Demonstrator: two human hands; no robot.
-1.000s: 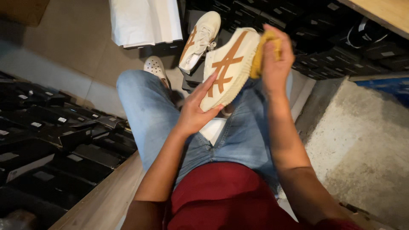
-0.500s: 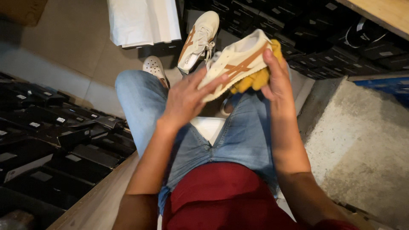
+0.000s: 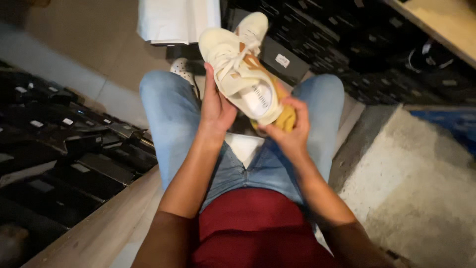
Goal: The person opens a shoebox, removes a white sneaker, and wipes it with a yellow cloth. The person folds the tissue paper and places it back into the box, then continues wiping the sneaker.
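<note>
A cream sneaker (image 3: 241, 74) is held above the lap, its long axis running away from the body, gripped along 1 side by the left hand (image 3: 216, 106), while the right hand (image 3: 289, 130) seemingly pinches a yellow cloth (image 3: 286, 119) beneath its heel.

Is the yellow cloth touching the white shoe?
Touching. The head view shows the yellow cloth pressed against the heel of the white shoe by the right hand.

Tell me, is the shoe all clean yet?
Not quite. The cream sneaker looks mostly clean on top. The left hand holds its side while the right hand presses a yellow cloth at its heel. A second sneaker lies beyond on the dark boxes, out of both hands.
</note>
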